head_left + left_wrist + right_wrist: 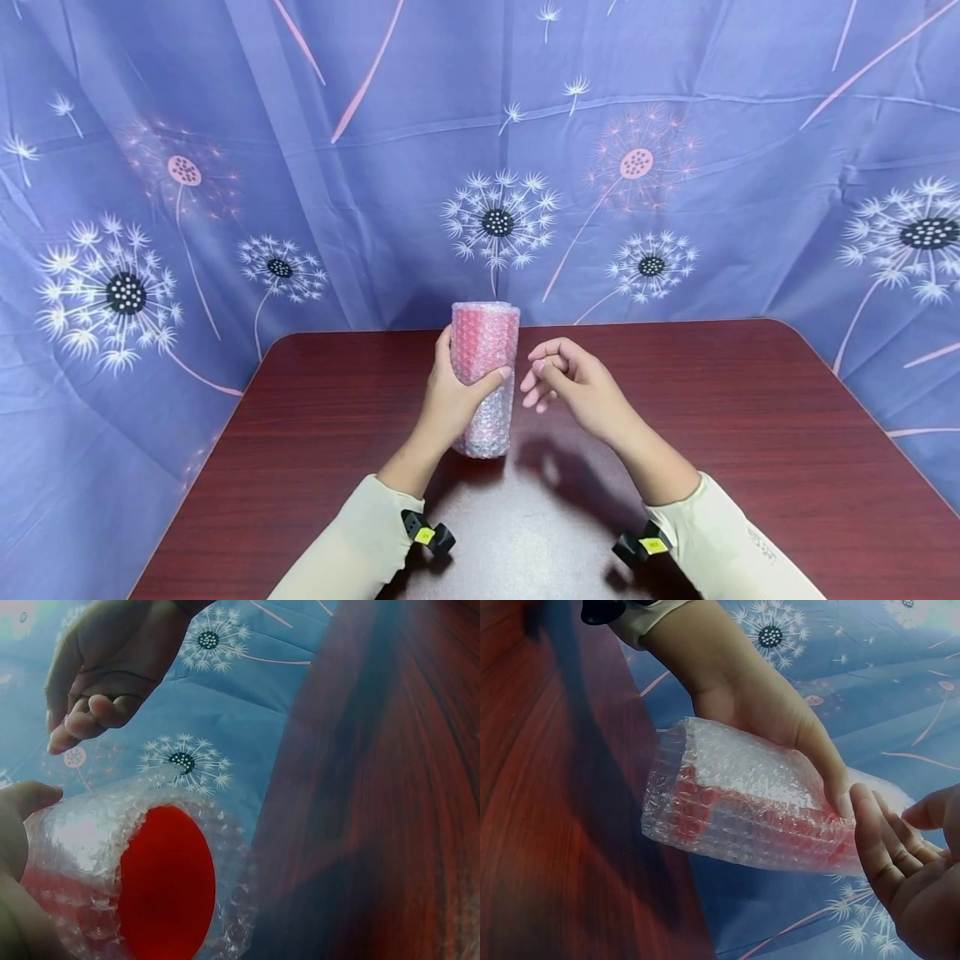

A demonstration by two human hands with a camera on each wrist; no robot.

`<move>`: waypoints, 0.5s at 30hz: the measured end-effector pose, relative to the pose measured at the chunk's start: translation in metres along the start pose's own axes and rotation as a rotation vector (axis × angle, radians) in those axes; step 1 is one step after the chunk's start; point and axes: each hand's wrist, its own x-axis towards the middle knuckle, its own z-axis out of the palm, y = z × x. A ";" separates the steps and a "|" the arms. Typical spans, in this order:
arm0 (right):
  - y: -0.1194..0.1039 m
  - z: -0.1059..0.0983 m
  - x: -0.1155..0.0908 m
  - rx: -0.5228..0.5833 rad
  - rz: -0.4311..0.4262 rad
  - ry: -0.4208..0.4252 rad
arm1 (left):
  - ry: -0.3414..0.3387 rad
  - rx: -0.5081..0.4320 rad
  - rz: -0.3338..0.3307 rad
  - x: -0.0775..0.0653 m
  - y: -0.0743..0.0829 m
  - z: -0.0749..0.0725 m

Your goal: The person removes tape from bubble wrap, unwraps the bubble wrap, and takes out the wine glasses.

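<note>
A red cylindrical object wrapped in clear bubble wrap (pixel 487 417) is held upright above the table by my left hand (pixel 454 400). The left thumb lies across its near face, and the fingers go round behind it, mostly hidden. In the left wrist view the flat red end (pixel 169 885) of the object shows inside the open rim of the wrap. Just right of the bundle, my right hand (pixel 573 387) hovers with loosely bent fingers and holds nothing. From the right wrist view, the wrap (pixel 757 780) looks layered around the object, with the right fingers close beside it.
A dark red wood-grain table (pixel 750 433) lies beneath both hands. Behind it hangs a blue-purple cloth (pixel 405 192) with a dandelion print. Each wrist carries a small black camera (pixel 641 546) with a yellow label.
</note>
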 end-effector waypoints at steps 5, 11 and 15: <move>-0.001 0.000 -0.001 -0.053 -0.022 0.027 | -0.041 -0.051 -0.021 0.000 0.000 0.000; -0.001 0.001 0.000 -0.136 -0.026 0.057 | -0.097 -0.140 -0.070 -0.001 -0.002 0.002; 0.001 0.002 0.000 -0.236 -0.051 0.094 | -0.167 -0.221 -0.109 -0.002 -0.007 0.007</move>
